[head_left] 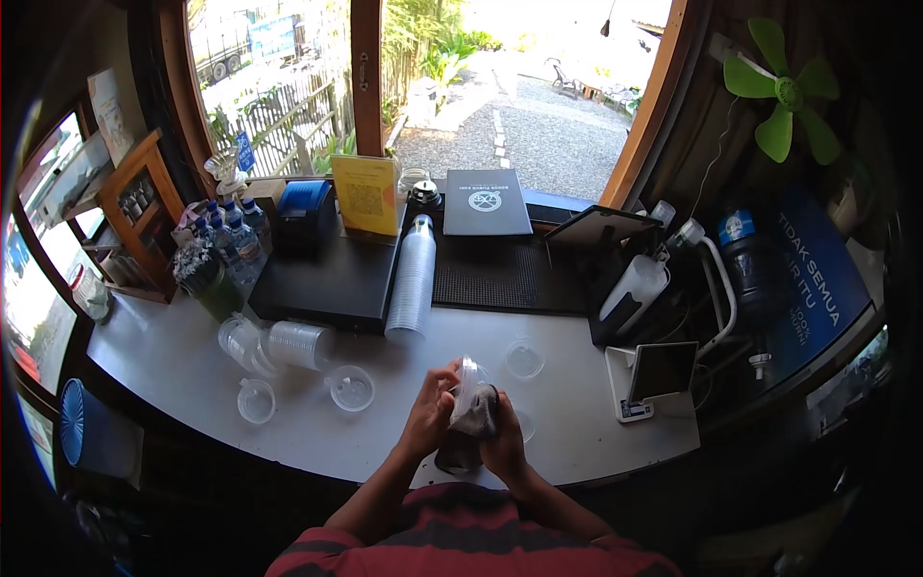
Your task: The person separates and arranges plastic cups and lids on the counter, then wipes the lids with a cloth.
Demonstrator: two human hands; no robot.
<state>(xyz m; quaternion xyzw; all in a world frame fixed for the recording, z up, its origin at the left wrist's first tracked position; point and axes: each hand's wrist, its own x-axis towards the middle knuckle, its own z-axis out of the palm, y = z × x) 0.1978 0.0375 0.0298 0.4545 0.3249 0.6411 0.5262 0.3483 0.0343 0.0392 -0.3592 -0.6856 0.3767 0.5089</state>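
Note:
Above the front of the counter, my left hand grips a clear plastic lid that stands on edge. A grey cloth is bunched in my right hand and pressed against the lid's lower part. The fingertips behind the cloth are partly hidden. Single clear lids lie to the right, one beyond my hands and another partly covered by my right hand. On the left lie two more, a nearer lid and a farther lid. Behind them, stacked lids rest on their side.
A long stack of clear cups lies beside a black box. A black mat spans the back. To the right stand a white scale-like device and a dispenser bottle. Water bottles and straws stand left.

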